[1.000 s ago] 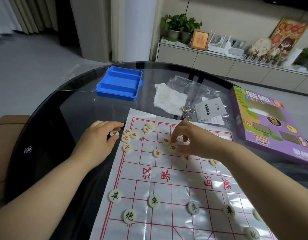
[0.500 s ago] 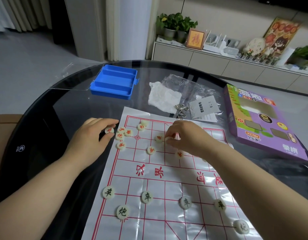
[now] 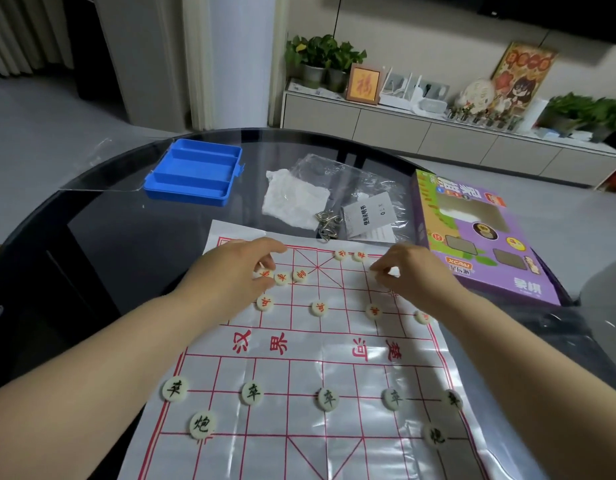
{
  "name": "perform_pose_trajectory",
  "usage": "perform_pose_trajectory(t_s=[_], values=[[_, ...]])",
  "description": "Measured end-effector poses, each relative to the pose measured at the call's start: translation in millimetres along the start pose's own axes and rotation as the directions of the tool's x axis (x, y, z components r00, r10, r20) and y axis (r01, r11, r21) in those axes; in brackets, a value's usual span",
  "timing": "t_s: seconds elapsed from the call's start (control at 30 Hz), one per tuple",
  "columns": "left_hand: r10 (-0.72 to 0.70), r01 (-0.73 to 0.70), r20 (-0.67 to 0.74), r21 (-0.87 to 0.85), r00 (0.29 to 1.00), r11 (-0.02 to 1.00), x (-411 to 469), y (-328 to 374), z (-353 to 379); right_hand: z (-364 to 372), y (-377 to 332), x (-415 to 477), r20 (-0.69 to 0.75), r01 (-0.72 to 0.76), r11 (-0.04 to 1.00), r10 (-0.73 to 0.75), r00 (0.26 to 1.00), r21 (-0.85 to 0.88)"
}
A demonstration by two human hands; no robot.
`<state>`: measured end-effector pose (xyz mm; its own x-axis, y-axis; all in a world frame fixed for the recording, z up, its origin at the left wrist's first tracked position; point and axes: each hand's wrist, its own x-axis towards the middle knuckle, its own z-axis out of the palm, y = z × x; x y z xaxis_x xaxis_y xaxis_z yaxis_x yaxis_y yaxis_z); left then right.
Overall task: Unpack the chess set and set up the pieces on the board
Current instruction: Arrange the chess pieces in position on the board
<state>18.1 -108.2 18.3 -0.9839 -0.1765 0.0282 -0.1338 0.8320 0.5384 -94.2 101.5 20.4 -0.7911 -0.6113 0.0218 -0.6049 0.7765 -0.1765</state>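
Step in hand: seating red pieces on the far ranks of the board. My left hand arches over the far-left corner, just beside a red three-piece cluster; whether its grip pinches one, I cannot tell. My right hand draws its fingertips together; any piece inside is hidden. Centre each disc on a line crossing.

Containers: the blue tray, far left on the tabletop, shows no pieces. The clear bag holds a leaflet. The purple box, far right, has its contents unseen.

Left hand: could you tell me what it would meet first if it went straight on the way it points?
Probably the metal rings just beyond the board; the left hand aims that way, though depth is unclear.
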Motion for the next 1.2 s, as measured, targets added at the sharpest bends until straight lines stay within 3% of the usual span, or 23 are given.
perform_pose_trajectory(t_s=[0.17, 0.43, 0.63, 0.8, 1.03, 1.2], values=[[-0.044, 0.04, 0.08, 0.049, 0.996, 0.998, 10, -7, 3, 2, 6, -2, 0.105, 0.023, 0.998, -0.017, 0.994, -0.057], [-0.058, 0.052, 0.131, 0.046, 0.99, 0.998, 14, -14, 6, -4, 18, -5, 0.127, -0.078, 0.99, 0.064, 0.99, 0.114], [-0.059, 0.048, 0.138, 0.082, 0.989, 0.995, 13, -16, 4, 0, 5, 1, 0.201, -0.013, 0.998, 0.002, 0.98, 0.053], [-0.075, 0.067, 0.102, 0.079, 0.992, 0.995, 13, -18, 6, 0, 3, 1, 0.174, -0.02, 1.0, 0.02, 0.985, -0.001], [-0.08, 0.065, 0.091, 0.15, 0.993, 0.987, 15, -12, 6, 0, 18, -6, 0.153, -0.134, 0.988, 0.145, 0.978, -0.077], [-0.086, 0.069, 0.09, 0.174, 0.992, 0.982, 14, -12, 6, -13, 27, -14, 0.189, -0.101, 0.993, 0.086, 0.978, 0.068]])
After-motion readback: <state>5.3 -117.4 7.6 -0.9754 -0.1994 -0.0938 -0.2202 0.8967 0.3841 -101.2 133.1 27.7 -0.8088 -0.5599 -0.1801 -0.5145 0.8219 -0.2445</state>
